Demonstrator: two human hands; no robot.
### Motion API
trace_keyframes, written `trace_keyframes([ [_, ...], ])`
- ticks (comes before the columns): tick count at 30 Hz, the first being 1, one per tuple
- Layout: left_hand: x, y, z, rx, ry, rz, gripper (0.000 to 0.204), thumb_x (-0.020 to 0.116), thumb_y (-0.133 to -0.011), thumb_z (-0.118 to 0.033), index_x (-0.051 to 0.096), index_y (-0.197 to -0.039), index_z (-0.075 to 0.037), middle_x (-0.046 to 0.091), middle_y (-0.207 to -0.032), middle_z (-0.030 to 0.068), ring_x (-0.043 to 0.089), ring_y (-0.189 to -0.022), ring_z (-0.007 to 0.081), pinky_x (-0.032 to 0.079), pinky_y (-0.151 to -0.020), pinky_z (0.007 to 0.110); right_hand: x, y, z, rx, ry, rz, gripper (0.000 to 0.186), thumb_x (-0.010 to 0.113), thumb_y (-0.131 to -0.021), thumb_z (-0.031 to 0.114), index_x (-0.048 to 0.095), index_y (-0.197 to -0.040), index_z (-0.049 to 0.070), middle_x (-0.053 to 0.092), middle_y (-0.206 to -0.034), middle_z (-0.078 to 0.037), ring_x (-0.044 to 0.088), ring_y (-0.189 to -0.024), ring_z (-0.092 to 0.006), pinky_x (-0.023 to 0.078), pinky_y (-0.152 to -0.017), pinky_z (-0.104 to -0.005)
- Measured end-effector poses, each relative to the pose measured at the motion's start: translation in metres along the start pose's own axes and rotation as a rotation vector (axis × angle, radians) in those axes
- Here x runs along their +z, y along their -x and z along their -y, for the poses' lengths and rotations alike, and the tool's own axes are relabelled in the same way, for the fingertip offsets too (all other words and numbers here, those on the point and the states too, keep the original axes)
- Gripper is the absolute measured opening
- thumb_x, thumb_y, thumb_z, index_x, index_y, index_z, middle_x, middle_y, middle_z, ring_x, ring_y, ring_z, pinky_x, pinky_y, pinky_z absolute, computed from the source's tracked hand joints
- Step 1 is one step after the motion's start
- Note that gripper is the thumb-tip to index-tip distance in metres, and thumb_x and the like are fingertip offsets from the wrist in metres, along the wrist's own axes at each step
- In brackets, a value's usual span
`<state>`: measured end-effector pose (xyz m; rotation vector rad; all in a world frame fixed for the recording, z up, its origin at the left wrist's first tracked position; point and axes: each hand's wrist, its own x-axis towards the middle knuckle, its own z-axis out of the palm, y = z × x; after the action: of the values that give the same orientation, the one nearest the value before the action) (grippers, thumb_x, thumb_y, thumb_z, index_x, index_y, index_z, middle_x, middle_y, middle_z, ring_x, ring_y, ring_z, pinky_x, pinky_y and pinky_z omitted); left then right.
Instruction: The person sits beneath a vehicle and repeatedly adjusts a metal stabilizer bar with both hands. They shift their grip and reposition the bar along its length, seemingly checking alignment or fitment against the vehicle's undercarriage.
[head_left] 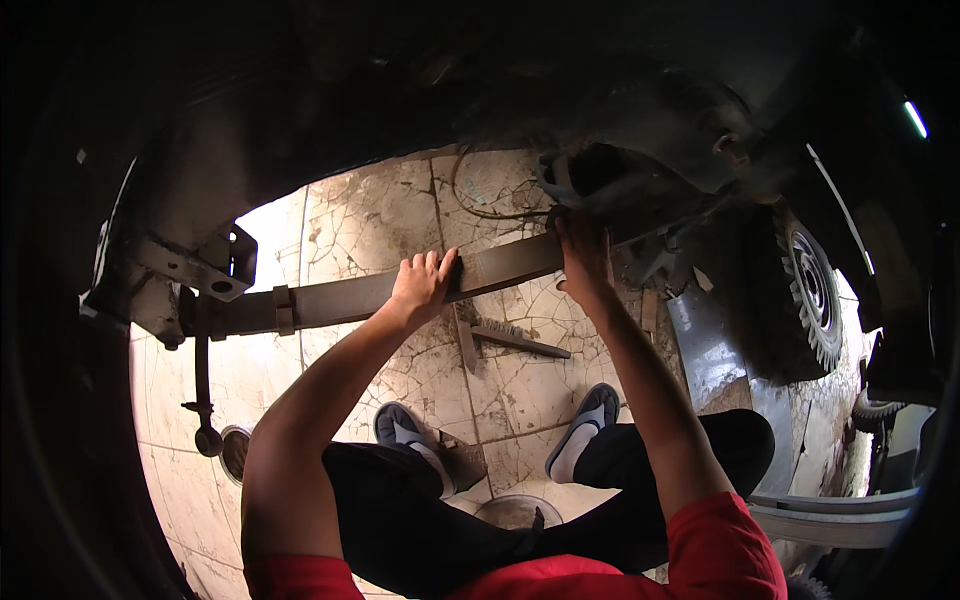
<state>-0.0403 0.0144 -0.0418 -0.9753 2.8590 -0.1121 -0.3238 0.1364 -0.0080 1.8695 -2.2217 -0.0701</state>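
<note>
A long, flat leaf spring [345, 300] runs sideways under the dark vehicle body, its left end at a metal frame bracket [225, 265]. My left hand [424, 286] is closed over the middle of the spring, fingers across its upper edge. Farther right, my right hand [586, 256] is wrapped around the spring near the dark axle parts [600, 170], with its thumb along the lower edge. Beside my left hand is a small dark patch I cannot make out. Below the spring, a hammer-shaped tool [525, 343] and a bristled brush [500, 327] lie on the tiles.
A metal clip [284, 310] encircles the spring near its left end, where a link rod [203, 380] hangs down. A thin cable [458, 185] loops behind the spring. At right stands a treaded wheel [812, 290]. My feet rest on cracked tiles [510, 400].
</note>
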Motion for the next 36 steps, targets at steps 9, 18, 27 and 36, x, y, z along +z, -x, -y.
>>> trace_keyframes([
  [9,-0.008,0.006,-0.003,0.005,-0.069,0.033,0.105,0.078,-0.080,-0.045,0.021,-0.160,-0.006,0.054,-0.124,0.0132,0.054,-0.112,0.0277,0.046,-0.089,0.040,0.010,0.034,-0.001,-0.027,0.103,0.039,0.131,0.094,-0.055,0.043,0.022,-0.160,0.012,0.025,-0.162,-0.015,0.025,-0.151,-0.0303,0.024,-0.120,-0.0579],
  [18,0.000,-0.002,0.001,-0.002,-0.056,0.028,0.115,0.082,-0.076,-0.050,0.018,-0.160,-0.007,0.055,-0.125,0.0154,0.056,-0.113,0.0297,0.047,-0.090,0.042,0.005,0.001,0.001,0.008,0.040,-0.002,0.131,0.098,-0.050,0.030,0.026,-0.158,0.009,0.026,-0.162,-0.017,0.028,-0.150,-0.0316,0.022,-0.121,-0.0577],
  [27,0.001,0.005,-0.002,0.003,-0.037,-0.034,0.111,0.083,-0.074,-0.047,0.023,-0.158,-0.005,0.056,-0.124,0.0157,0.055,-0.111,0.0300,0.046,-0.089,0.042,0.012,0.040,-0.006,-0.031,-0.059,0.003,0.134,0.098,-0.050,0.028,0.022,-0.159,0.011,0.025,-0.163,-0.018,0.026,-0.151,-0.0316,0.021,-0.121,-0.0580],
  [36,-0.009,0.000,-0.003,-0.002,-0.033,0.054,0.113,0.082,-0.076,-0.051,0.020,-0.159,-0.006,0.055,-0.126,0.0153,0.055,-0.114,0.0299,0.047,-0.092,0.043,0.006,0.004,0.002,0.030,-0.050,-0.031,0.134,0.099,-0.047,0.028,0.026,-0.157,0.007,0.025,-0.162,-0.020,0.026,-0.150,-0.0341,0.019,-0.122,-0.0572],
])
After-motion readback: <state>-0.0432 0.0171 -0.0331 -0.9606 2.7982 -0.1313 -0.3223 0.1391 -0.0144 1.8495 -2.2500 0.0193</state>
